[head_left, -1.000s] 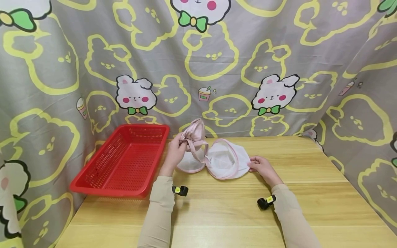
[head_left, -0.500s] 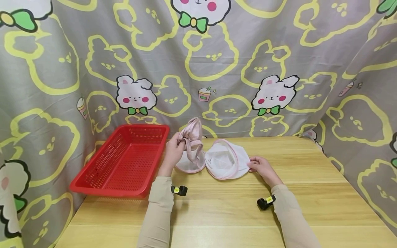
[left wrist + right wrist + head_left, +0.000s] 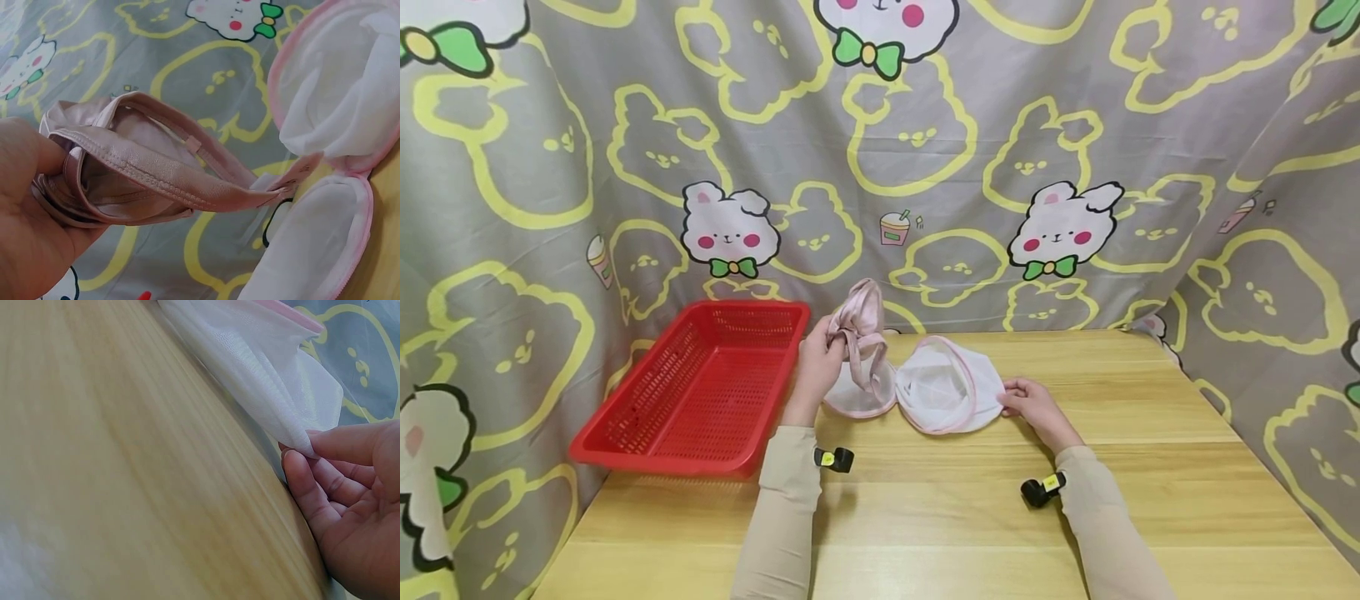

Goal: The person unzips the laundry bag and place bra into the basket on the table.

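My left hand (image 3: 822,358) grips a dusty-pink satin bra (image 3: 859,321), folded together and raised above the table. Its band and straps hang loose toward the right; in the left wrist view the band (image 3: 162,178) stretches out from my fingers. Below and behind it lies the flat lid (image 3: 861,400) of a white mesh laundry bag (image 3: 981,375) with pink trim. The bag's round mouth stands open, joined to the lid at one side. At the bag's right end my right hand (image 3: 1033,408) pinches the white mesh (image 3: 275,400) between thumb and fingers.
A red plastic basket (image 3: 767,417) with slotted walls stands on the left of the wooden table (image 3: 940,508). A grey curtain (image 3: 955,158) with yellow bear outlines and white rabbits hangs behind the table and along both sides.
My left hand has moved slightly left and up with the bra, drawing its hanging straps away from the bag's mouth. The right hand and the bag have stayed in place.
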Motion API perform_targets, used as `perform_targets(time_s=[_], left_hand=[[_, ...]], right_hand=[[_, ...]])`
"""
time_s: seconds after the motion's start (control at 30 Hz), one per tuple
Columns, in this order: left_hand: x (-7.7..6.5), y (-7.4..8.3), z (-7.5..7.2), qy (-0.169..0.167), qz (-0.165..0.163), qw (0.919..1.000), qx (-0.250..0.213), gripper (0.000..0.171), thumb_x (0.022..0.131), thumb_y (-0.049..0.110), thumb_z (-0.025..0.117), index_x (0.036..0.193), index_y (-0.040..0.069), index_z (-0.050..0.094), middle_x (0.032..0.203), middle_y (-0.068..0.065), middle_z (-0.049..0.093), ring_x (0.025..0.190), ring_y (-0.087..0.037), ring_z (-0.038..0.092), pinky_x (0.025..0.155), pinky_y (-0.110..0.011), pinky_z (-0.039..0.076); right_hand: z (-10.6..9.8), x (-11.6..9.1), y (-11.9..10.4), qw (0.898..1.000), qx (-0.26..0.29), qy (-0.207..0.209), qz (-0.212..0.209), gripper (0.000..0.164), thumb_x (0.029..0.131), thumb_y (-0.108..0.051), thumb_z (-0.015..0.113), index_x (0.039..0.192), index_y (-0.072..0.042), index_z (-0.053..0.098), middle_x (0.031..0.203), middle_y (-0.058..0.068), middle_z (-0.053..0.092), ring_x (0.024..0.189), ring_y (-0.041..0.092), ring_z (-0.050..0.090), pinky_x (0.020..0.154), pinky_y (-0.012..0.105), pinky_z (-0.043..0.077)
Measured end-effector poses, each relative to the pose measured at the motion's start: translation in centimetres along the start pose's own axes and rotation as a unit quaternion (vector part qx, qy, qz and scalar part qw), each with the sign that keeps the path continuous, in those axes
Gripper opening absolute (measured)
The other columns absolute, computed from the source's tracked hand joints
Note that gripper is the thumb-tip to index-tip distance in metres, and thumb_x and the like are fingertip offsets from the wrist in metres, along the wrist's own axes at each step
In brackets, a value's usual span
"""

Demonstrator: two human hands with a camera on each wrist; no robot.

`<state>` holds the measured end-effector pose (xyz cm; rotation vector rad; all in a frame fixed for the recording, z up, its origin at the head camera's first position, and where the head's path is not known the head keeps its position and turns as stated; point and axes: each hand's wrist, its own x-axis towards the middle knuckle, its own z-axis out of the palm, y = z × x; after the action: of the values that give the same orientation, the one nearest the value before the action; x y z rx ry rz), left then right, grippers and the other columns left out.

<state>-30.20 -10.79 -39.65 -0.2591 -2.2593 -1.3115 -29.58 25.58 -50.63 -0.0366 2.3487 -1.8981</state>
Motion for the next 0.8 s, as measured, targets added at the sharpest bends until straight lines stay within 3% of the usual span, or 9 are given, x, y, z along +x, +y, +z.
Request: perform_targets(time_s=[0.3, 0.6, 0.8], left_hand=[[0.3, 0.6, -0.1, 0.017, -0.006, 0.9998, 0.001, 0.023, 0.093, 0.007, 0.056, 0.115, 0.005, 0.064, 0.102, -0.018, 0.071, 0.087, -0.028, 0.061, 0.079, -0.047, 0.052], [1.1, 0.9, -0.8, 0.027, 0.002, 0.9996, -0.006, 0.025, 0.092, 0.007, 0.056, 0.116, 0.003, 0.064, 0.103, -0.018, 0.071, 0.084, -0.028, 0.059, 0.077, -0.047, 0.051], [1.7, 1.1, -1.5, 0.025, 0.001, 0.9997, 0.002, 0.026, 0.093, 0.007, 0.055, 0.118, 0.003, 0.063, 0.106, -0.019, 0.070, 0.088, -0.030, 0.061, 0.083, -0.050, 0.051]], right_hand=[[0.0, -0.1, -0.2, 1.000, 0.011, -0.002, 0.003, 0.038, 0.095, -0.003, 0.057, 0.125, 0.017, 0.046, 0.086, -0.005, 0.065, 0.077, 0.002, 0.061, 0.072, 0.019, 0.054], [0.0, -0.1, -0.3, 1.000, 0.010, -0.002, 0.001, 0.037, 0.095, -0.004, 0.057, 0.124, 0.017, 0.047, 0.086, -0.005, 0.065, 0.077, 0.001, 0.061, 0.072, 0.019, 0.054], [0.1, -0.1, -0.1, 1.000, 0.014, -0.002, 0.000, 0.037, 0.095, -0.003, 0.057, 0.124, 0.017, 0.047, 0.085, -0.006, 0.064, 0.076, 0.001, 0.061, 0.072, 0.019, 0.054]])
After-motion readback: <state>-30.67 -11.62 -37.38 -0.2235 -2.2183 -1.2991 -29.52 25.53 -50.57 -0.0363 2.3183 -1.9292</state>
